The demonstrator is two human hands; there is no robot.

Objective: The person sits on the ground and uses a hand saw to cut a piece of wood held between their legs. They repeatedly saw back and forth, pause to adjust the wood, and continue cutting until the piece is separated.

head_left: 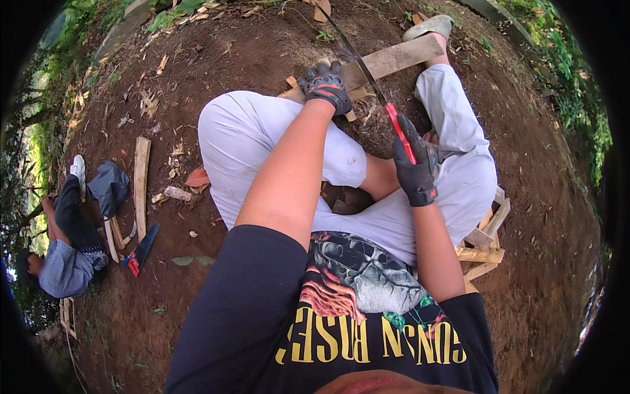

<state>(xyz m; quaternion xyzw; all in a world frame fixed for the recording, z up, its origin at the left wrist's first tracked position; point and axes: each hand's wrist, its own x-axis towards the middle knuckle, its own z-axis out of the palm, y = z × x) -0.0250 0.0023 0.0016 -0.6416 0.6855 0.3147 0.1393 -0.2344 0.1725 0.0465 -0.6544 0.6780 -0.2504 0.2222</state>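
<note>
Head view: a seated person's lap over brown soil; the round lens rim blacks out the corners.
Saw: in the right hand, its blade slanting across the board to the upper edge; the tip is hard to make out, and whether the teeth have entered the wood cannot be told.
Right hand: gloved, fingers clamped around the red handle; the palm side is hidden.
Left hand: gloved, back upward, set on the board left of the blade; its fingertips are hard to see, so whether they grip the edge or merely press cannot be told.
Board: beyond the knees, one end by the right shoe, the other partly covered by the left hand.
Offcut: below the board, mostly hidden.
Left foot: hidden by the folded legs.
Wood pile: beside the right thigh, which covers part of it.
Co-worker: at far left, small and bent by the lens; the hands cannot be made out.
Second saw: on the ground near the co-worker, below a plank.
</note>
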